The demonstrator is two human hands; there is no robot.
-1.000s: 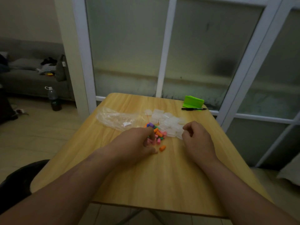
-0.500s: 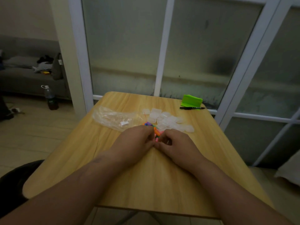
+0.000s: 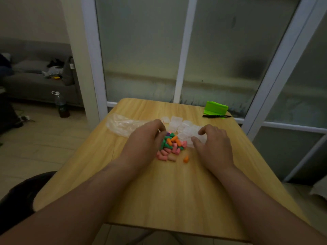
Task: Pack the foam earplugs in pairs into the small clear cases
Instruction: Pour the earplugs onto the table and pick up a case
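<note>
A pile of foam earplugs in pink, green and orange lies mid-table, with one orange earplug lying apart in front of it. Several small clear cases are clustered just behind and to the right of the pile. My left hand rests at the pile's left edge with its fingers curled down into the earplugs; its fingertips are hidden. My right hand is on the right side of the cases, thumb and fingers curled round one clear case that sits on the table.
A crumpled clear plastic bag lies left of the cases. A green object and a black marker sit at the far right corner of the wooden table. Glass panels stand behind the table.
My hands, together over the earplug pile half a second ago, have parted. The right hand moved right onto the clear cases, and the left stayed at the pile's left edge.
</note>
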